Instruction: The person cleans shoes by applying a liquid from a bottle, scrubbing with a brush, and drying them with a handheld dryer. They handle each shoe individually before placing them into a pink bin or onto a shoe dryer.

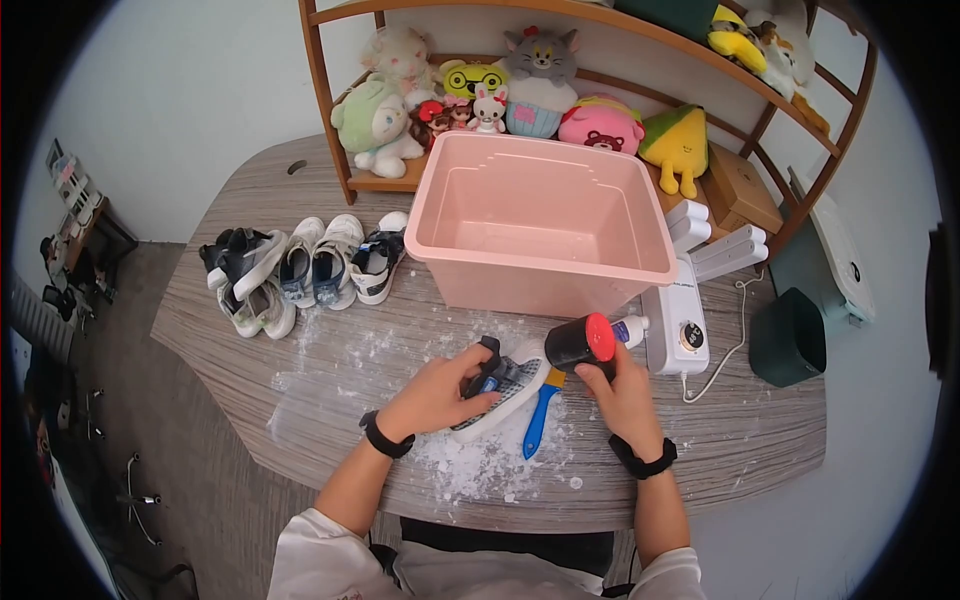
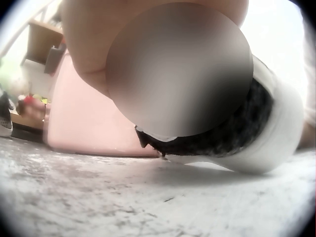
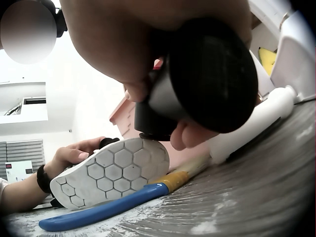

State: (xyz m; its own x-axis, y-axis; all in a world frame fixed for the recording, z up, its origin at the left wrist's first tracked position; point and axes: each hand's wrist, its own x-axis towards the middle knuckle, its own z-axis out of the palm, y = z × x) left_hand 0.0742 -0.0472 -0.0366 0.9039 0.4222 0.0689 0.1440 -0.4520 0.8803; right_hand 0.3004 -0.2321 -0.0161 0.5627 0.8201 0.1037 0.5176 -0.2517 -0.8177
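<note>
the left hand (image 1: 432, 397) has its fingers round a tilted shoe (image 1: 512, 388) on the white-flecked table (image 1: 740, 440), near the pink bin (image 1: 540, 285). the right hand (image 1: 627, 394) grips a black-and-red cylinder (image 1: 573, 346) by the shoe's far end; a blue-handled brush (image 1: 538, 428) lies just to the right.

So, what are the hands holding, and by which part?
The left hand grips a white-soled sneaker by its upper; the right hand holds a black, red-topped cylinder around its side.

1 red-topped device (image 1: 570, 345), 1 brush (image 1: 537, 428), 1 pink tub (image 1: 545, 282), 2 wristbands (image 1: 643, 462) (1 each side)
</note>
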